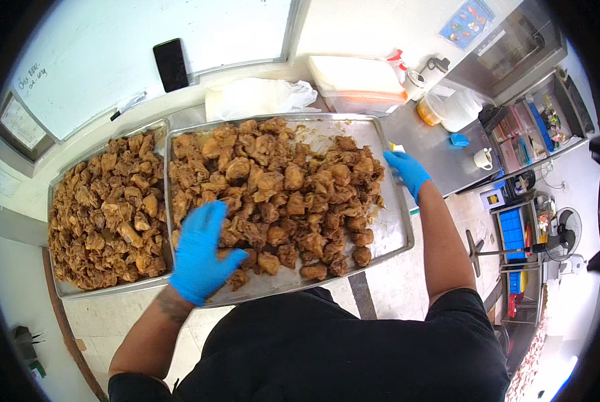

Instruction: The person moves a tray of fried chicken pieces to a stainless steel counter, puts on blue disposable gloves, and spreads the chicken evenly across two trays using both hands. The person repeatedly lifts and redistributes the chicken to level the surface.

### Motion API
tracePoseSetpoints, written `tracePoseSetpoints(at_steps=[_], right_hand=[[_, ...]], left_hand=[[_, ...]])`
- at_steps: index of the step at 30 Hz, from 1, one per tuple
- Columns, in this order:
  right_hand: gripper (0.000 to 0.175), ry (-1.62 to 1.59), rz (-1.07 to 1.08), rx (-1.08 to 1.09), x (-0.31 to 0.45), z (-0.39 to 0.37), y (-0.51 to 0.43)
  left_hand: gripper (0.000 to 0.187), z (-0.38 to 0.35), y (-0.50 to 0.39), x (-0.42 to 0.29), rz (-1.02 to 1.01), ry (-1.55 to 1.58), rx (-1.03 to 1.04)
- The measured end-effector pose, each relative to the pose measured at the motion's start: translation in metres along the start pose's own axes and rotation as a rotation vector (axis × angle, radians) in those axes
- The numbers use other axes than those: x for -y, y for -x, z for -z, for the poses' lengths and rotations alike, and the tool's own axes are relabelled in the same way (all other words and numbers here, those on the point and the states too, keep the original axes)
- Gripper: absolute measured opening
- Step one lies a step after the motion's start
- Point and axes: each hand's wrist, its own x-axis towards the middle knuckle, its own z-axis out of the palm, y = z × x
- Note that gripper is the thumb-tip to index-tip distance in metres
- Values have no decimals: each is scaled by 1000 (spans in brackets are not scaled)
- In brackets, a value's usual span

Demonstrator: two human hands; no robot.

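Note:
Cooked, browned meat pieces [280,196] are heaped on a large metal tray [390,236] in front of me. Over the tray's left part is my left hand [202,256] in a blue glove, thumb spread from the fingers, with nothing visibly held; whether it touches the meat I cannot tell. My right hand [408,172], also gloved in blue, is at the tray's right rim, its fingertips beside a small white and yellow thing [396,147]; its grip is unclear. Another metal tray [68,291], full of similar meat pieces [106,216], lies against the left side.
Behind the trays are white plastic bags [260,98], a clear bin [358,85] and a black phone [171,65] against the whiteboard [129,40]. A steel table [430,151] carries plastic containers [461,110], a blue scoop [459,139] and a white mug [482,159]. A fan [566,233] stands far right.

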Motion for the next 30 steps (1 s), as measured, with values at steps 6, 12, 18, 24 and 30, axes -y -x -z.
tracePoseSetpoints(at_steps=[6,12,18,24,30], right_hand=[[93,-460,-264,424,-122,2,-3],[95,-551,-173,723,-96,-11,-30],[103,-432,-10,765,-46,-77,-14],[123,-352,36,730,-7,-104,1],[124,-477,142,836,8,-120,8]], left_hand=[[126,-77,-65,-88,77,-87,192],[134,-114,-121,-98,161,-149,218],[139,-125,-123,-95,138,-138,188],[136,-139,-122,-79,70,-23,16],[114,-141,-134,-74,-15,142,-72]])
